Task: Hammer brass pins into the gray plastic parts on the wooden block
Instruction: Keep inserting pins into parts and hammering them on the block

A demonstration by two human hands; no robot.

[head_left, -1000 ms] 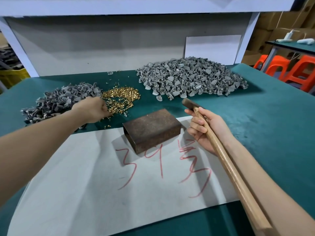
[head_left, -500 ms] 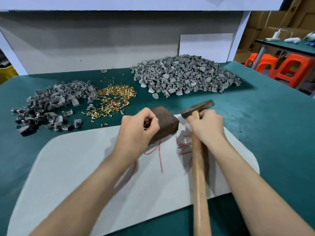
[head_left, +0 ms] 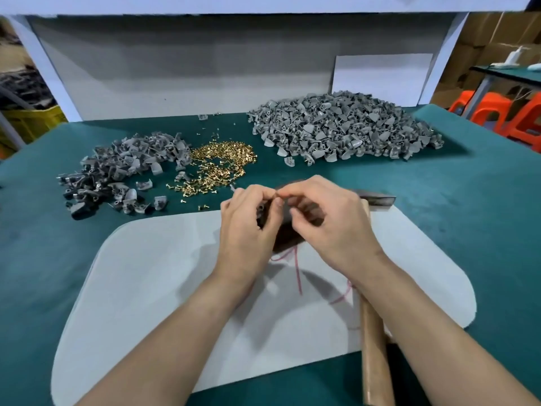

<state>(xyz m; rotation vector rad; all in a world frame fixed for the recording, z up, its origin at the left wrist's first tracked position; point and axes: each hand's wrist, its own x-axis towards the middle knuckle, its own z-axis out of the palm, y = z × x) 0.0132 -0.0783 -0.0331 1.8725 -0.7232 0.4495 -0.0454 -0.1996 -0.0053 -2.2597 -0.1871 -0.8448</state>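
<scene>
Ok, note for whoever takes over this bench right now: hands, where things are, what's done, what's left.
Left hand grips a gray part above the wooden block; right hand pinches at it, contents unclear.
Hammer runs under the right hand, grip hidden.
Brass pins lie between the small gray pile and the large gray pile.
Held part not yet hammered.
Left: seat a pin, rest part on block, strike.

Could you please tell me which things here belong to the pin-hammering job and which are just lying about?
Belong to the job:
brass pins
left pile of gray parts
right pile of gray parts
wooden block
hammer
left hand, holding a gray part
right hand

Just lying about:
orange stools
cardboard boxes
yellow bin
</scene>
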